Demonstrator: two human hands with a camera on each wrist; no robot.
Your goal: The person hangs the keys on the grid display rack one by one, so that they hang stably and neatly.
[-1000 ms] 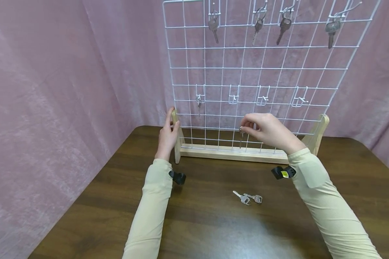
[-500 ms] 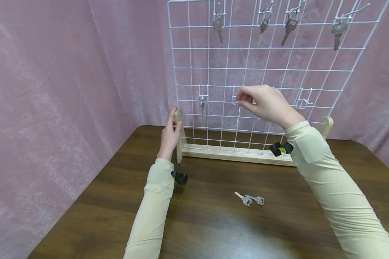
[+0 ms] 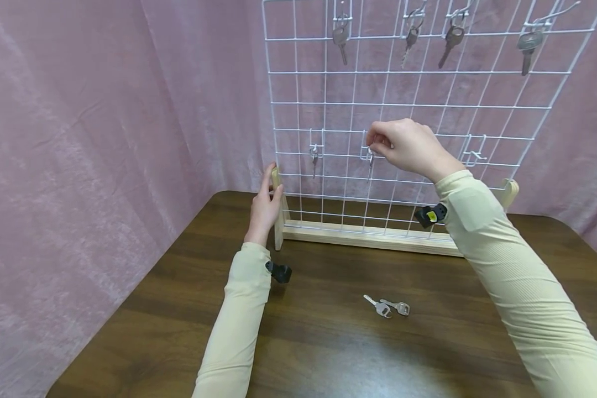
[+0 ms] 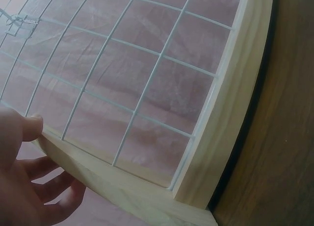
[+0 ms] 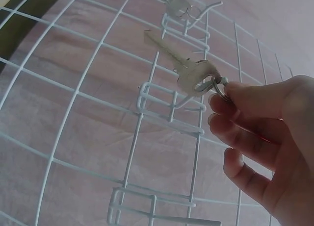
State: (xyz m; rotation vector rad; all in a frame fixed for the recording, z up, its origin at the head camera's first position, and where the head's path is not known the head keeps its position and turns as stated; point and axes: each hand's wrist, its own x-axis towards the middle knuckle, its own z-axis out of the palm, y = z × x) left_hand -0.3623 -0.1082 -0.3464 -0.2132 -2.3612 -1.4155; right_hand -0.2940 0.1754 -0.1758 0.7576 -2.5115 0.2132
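Observation:
My right hand [image 3: 410,148] pinches the ring [image 5: 222,92] of a silver key [image 5: 189,71] between thumb and forefinger. The ring is at the tip of a white hook [image 5: 171,104], second from the left in the lower row; whether it is threaded on is unclear. The key hangs down in front of the white wire grid [image 3: 358,102]. My left hand [image 3: 263,210] holds the left post of the wooden stand [image 3: 358,236], thumb on one side and fingers curled round the other in the left wrist view. Another key [image 3: 314,157] hangs on the leftmost lower hook.
Two loose keys [image 3: 380,308] lie on the brown table [image 3: 328,342] before the stand. Along the upper row hang several keys [image 3: 455,36]. A bare hook [image 3: 474,156] sticks out at the lower right. Pink curtain [image 3: 129,138] surrounds the table.
My right hand has lifted the key from low on the grid up to the second lower hook. The left hand keeps its hold on the post. The head view has shifted slightly.

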